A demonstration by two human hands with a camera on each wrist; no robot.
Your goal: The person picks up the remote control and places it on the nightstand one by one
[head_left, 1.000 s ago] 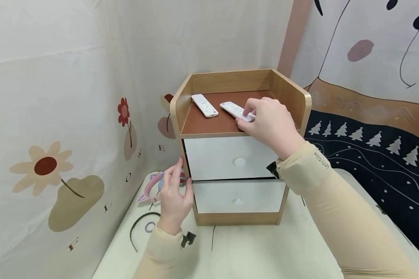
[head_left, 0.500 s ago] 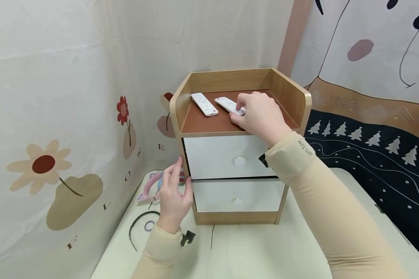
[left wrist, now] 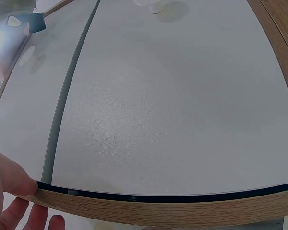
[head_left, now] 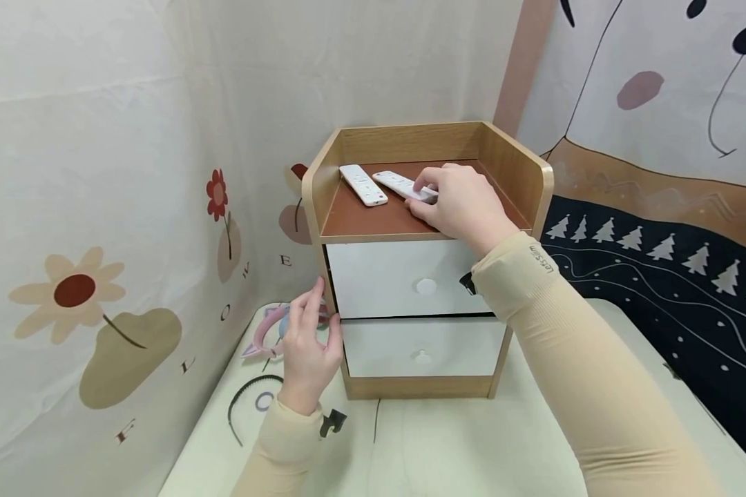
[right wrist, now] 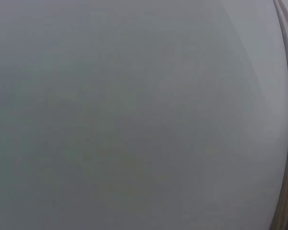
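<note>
A small wooden cabinet (head_left: 419,388) with two white drawer fronts stands on the pale surface. On its brown top lies a white remote control (head_left: 363,185) near the left wall. My right hand (head_left: 463,203) holds the near end of a second white remote control (head_left: 394,183) between thumb and fingers, low over the top and angled beside the first. My left hand (head_left: 309,348) rests against the cabinet's left side, fingers extended along it. In the left wrist view its thumb (left wrist: 17,179) touches the wooden front edge. The right wrist view shows mostly a blurred pale surface.
Raised wooden walls enclose the cabinet top at the back and both sides. Round white knobs (head_left: 425,286) stick out from the drawers. Left of the cabinet lie a pink headband (head_left: 264,333), a black headband (head_left: 236,404) and a small purple ring (head_left: 264,401). Patterned cloth (head_left: 130,138) hangs behind.
My right hand has moved left with the second remote control, bringing it close to the first one and turning it slightly. My left hand stays at the cabinet's side.
</note>
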